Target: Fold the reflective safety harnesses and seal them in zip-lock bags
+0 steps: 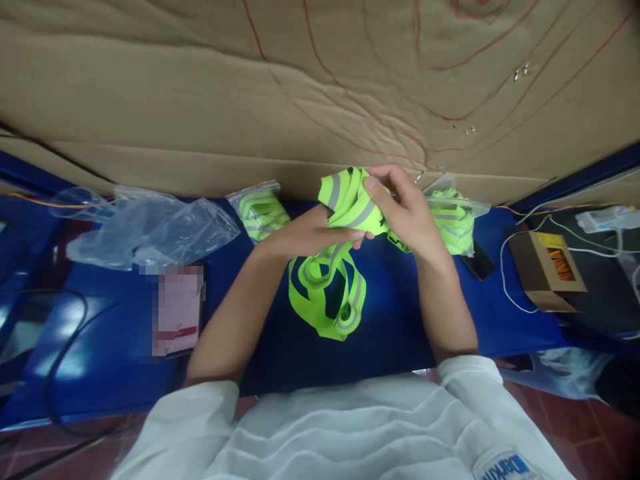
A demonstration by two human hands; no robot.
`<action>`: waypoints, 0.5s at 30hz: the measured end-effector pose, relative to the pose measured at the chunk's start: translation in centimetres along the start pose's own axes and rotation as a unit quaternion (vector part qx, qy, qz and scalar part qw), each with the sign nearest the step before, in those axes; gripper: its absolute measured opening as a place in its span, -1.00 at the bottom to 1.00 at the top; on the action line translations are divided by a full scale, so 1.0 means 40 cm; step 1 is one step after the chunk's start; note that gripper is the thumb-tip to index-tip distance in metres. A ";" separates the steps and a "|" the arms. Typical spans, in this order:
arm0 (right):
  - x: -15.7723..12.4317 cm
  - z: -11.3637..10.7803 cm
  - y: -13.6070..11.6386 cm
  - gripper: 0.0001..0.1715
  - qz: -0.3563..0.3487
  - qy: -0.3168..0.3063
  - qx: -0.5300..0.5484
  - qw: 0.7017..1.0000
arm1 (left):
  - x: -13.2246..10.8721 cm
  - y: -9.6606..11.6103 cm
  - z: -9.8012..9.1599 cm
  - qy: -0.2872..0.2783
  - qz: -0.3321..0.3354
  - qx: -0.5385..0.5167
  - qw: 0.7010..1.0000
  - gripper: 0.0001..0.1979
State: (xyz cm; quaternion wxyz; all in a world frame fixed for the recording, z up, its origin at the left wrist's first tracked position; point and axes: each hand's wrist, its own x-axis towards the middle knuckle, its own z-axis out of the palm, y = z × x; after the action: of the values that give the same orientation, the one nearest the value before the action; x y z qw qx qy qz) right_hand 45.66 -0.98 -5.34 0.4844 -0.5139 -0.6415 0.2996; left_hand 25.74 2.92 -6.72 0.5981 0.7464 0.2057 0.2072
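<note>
A neon yellow-green reflective strap (357, 213) with grey stripes is bundled in layers over my left hand (323, 232), held above the table. Most of that hand is covered by the strap; its thumb and some fingertips show below the bundle. My right hand (403, 207) grips the bundle's right side, thumb on top and fingers bent behind it. Below my hands, a loose looped length of the same strap material (325, 313) lies on the blue table (385, 333). Whether it joins the bundle is hard to see.
Clear bags of reflective straps lie at left (263, 210) and right (453, 217). Crumpled clear plastic (155, 230) and a blurred-out tablet-like object (179, 310) lie farther left. On the right are a dark phone (479, 260), an open cardboard box (543, 273) and white cables. A cardboard wall (200, 100) stands behind.
</note>
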 end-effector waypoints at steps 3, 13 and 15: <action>-0.007 -0.007 -0.020 -0.52 -0.098 -0.009 -0.086 0.991 | -0.006 -0.002 -0.004 0.011 0.001 -0.008 1.000 -0.74; -0.015 -0.003 -0.044 -0.36 -0.095 -0.073 -0.118 0.986 | -0.017 0.015 0.016 -0.005 -0.037 -0.187 0.982 -0.67; -0.013 -0.006 -0.046 -0.42 -0.098 -0.032 -0.120 0.987 | -0.013 0.016 0.027 -0.004 -0.079 -0.272 0.959 -0.60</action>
State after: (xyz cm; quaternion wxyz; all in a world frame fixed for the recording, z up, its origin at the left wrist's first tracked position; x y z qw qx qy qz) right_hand 45.22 -2.03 -3.80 0.4254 -0.4930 -0.7351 0.1885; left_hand 25.94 1.62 -6.34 0.7941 0.5375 0.1970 0.2044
